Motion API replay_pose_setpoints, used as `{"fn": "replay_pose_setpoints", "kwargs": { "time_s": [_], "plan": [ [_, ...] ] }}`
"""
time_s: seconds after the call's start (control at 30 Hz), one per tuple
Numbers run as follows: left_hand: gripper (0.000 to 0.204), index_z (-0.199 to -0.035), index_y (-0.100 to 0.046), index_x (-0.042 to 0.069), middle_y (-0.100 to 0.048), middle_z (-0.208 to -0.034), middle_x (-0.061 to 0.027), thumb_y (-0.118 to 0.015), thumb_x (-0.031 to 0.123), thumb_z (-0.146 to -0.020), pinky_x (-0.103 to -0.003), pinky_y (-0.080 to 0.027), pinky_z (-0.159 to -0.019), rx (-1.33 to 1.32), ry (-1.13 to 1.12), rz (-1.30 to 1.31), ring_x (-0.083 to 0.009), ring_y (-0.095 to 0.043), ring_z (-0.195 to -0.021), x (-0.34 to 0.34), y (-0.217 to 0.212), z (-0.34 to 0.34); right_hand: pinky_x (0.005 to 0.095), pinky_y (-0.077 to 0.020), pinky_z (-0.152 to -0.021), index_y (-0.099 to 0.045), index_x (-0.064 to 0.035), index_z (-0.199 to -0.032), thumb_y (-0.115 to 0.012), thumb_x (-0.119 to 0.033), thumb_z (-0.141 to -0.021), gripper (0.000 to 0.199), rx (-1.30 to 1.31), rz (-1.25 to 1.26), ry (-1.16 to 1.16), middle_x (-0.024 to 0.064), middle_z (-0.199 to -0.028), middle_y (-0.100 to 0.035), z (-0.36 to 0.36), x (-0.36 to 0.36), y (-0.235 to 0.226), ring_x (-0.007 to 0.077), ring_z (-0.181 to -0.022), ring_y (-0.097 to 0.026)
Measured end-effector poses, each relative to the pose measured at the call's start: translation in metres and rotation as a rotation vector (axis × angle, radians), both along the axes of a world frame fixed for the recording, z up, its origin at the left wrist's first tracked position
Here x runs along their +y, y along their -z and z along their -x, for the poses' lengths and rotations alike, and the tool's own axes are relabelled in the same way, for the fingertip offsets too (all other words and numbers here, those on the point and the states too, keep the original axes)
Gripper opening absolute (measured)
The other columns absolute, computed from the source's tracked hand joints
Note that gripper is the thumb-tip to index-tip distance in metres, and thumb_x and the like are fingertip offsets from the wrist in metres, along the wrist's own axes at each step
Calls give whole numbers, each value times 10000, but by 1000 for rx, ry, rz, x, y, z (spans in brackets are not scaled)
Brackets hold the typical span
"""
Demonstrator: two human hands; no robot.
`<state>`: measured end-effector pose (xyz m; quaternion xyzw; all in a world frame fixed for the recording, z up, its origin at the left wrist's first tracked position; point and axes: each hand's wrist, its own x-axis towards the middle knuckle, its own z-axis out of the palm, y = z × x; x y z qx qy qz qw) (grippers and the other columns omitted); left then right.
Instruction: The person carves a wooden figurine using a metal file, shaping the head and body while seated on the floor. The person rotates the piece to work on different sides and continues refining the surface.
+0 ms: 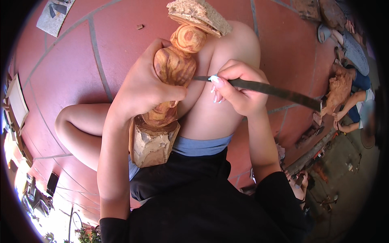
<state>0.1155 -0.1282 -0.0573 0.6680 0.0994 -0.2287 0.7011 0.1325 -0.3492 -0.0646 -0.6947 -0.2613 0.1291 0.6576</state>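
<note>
Over on the far left, a pale framed panel (pixel 17 101) leans at the edge of the red tiled floor (pixel 65 77), and a grey slab (pixel 54 14) lies up in the corner. Coming across, my left hand (pixel 144 91) is wrapped tight around the middle of the wooden carving (pixel 172 81), fingers curled over its reddish, polished figure, thumb pressed across the front. That carving stands tilted against my bare knee (pixel 237 44), its rough square base (pixel 152 143) down by my blue shorts (pixel 198 146), its unfinished bark-topped head (pixel 200 14) up at the top. Now the middle: the tip of my long metal file (pixel 267 90) touches the carving's side, just beside my left thumb. My right hand (pixel 239 91) is closed firmly on the file's shaft, fingers pinched near the working end, pale painted nails showing. Further right, the file's dark handle end points out over the tiles. At the far right another person sits with a second orange-brown carving (pixel 338 91), their hand (pixel 338 116) below it.
</note>
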Motion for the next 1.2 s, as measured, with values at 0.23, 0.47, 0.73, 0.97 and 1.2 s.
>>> {"fn": "replay_pose_setpoints", "kwargs": {
  "time_s": [0.23, 0.47, 0.73, 0.97, 1.2],
  "plan": [
    [600, -1145, -484, -53, -612, -910, -89, -716, -34, -593, -281, -499, -727, -43, -10, -30, -141, -593, -845, -1, 5, 2, 231, -502, -462, -585, 84, -870, -565, 61, -887, 34, 68, -44, 33, 151, -722, -623, 0, 11, -5, 156, -564, -641],
    [604, -1146, -488, -56, -617, -918, -97, -721, -22, -590, -281, -497, -744, 0, -5, 27, -151, -596, -854, -3, -2, 0, 239, -519, -456, -594, 87, -855, -566, 54, -893, 58, 78, -53, 81, 161, -738, -640, 0, 13, -5, 174, -564, -658],
    [618, -1151, -490, -58, -619, -922, -100, -730, -7, -584, -287, -497, -761, 24, 5, 43, -161, -599, -856, -3, -1, -2, 257, -544, -475, -604, 93, -880, -550, 39, -909, 82, 127, -56, 113, 151, -712, -645, 4, 13, -5, 202, -587, -680],
    [749, -1274, -426, -55, -605, -1062, -93, -746, -82, -597, -268, -473, -851, 64, 71, -1, -141, -590, -945, 0, -3, -3, 278, -565, -499, -599, 101, -898, -562, 11, -917, 99, 173, -40, 127, 169, -743, -667, 6, 11, -7, 218, -606, -689],
    [743, -1269, -431, -52, -607, -1052, -88, -749, -73, -598, -266, -473, -850, 64, 79, -19, -141, -590, -944, 1, -3, -3, 288, -575, -517, -594, 105, -897, -560, 11, -921, 103, 238, -75, 129, 172, -749, -668, 10, 5, -4, 227, -612, -691]
  ]
}}
